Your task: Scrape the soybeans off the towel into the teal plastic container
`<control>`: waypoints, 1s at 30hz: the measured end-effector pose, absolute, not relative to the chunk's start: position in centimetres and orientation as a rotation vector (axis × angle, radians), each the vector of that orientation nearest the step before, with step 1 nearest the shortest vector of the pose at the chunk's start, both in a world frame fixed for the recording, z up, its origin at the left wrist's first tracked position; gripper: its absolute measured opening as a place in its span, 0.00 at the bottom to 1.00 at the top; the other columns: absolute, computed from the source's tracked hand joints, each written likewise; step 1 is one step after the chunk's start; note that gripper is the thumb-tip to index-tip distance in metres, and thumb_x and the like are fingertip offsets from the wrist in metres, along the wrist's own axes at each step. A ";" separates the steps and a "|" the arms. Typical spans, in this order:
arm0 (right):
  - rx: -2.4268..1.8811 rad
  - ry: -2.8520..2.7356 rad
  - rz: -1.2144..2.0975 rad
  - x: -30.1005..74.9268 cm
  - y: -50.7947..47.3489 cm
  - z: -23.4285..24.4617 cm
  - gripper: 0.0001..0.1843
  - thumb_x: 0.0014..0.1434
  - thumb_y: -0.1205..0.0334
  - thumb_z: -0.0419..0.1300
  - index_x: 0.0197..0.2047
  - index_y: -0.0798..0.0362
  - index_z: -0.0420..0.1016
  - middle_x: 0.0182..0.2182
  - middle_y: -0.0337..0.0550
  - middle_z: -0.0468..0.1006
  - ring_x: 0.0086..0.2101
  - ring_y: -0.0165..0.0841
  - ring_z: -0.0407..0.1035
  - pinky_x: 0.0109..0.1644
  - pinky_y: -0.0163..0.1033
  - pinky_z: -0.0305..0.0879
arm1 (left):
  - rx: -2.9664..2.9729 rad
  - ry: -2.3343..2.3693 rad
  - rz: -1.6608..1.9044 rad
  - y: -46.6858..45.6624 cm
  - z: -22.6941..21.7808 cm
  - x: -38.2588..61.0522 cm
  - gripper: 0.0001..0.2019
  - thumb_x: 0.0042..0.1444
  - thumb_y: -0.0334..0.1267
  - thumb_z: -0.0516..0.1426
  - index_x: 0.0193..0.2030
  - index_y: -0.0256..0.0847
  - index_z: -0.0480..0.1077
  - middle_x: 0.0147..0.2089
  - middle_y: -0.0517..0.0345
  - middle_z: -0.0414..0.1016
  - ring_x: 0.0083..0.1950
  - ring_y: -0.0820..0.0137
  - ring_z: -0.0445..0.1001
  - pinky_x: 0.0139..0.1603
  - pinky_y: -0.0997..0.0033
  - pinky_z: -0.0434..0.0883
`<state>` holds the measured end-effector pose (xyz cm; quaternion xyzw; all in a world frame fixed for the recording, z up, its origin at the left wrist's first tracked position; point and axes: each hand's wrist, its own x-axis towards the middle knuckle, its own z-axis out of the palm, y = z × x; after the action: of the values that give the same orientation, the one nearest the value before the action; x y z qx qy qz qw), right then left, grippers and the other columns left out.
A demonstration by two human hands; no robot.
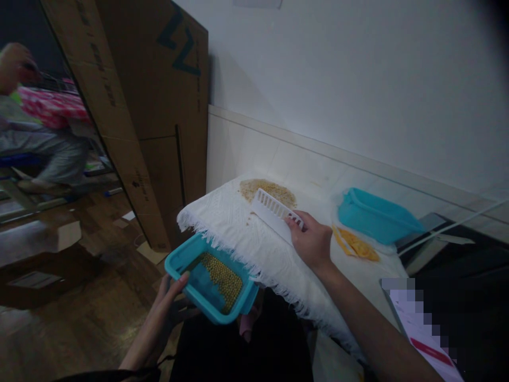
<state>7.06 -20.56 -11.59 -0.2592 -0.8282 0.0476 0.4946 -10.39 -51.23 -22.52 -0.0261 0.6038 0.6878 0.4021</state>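
My left hand [172, 297] grips the left rim of a blue plastic basin [214, 317], thumb over the edge. Small round yellow-green beans [225, 281] lie in it, along its far and right side. The basin is tilted just below the fringed edge of a white cloth [222, 212]. In my right hand [312, 241] is a white slotted plastic piece [274, 220], its long side down on the cloth. Just beyond that piece spreads a pile of pale grains or beans [264, 188], with a few loose bits nearer the edge.
Another blue basin [374, 215] stands at the table's right, behind a crumpled yellow cloth [356, 244]. A tall cardboard box [159, 106] rises at the left against the white wall [338, 69]. Farther left a seated person [43, 138] shows. An opened carton [40, 270] is on the wooden floor.
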 end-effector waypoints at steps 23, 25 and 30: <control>-0.549 -2.102 0.160 5.8 -21.1 -12.5 0.11 0.68 0.58 0.66 0.45 0.47 0.92 0.32 0.43 0.91 0.25 0.38 0.82 0.34 0.38 0.78 | -0.095 1.528 1.757 -51.3 -22.6 -10.7 0.53 0.47 0.65 0.78 0.75 0.54 0.63 0.73 0.35 0.75 0.46 0.50 0.91 0.49 0.45 0.91; -0.518 -2.101 0.185 5.8 -21.4 -12.7 0.10 0.69 0.59 0.66 0.45 0.46 0.92 0.32 0.42 0.91 0.25 0.37 0.82 0.35 0.37 0.79 | -0.092 1.548 1.751 -51.3 -22.8 -10.9 0.53 0.47 0.65 0.78 0.75 0.54 0.64 0.70 0.36 0.77 0.46 0.50 0.90 0.49 0.43 0.90; -0.488 -2.103 0.215 5.3 -21.4 -13.2 0.09 0.69 0.63 0.68 0.45 0.46 0.92 0.34 0.41 0.92 0.28 0.37 0.85 0.39 0.37 0.81 | -0.088 1.600 1.740 -51.6 -23.2 -11.3 0.50 0.51 0.65 0.76 0.76 0.55 0.62 0.68 0.38 0.76 0.44 0.55 0.89 0.50 0.43 0.90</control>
<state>5.27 -21.42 -13.21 -0.1988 -0.8570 0.0878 0.4673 -11.34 -51.57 -23.18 -0.0343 0.6262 0.6808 0.3783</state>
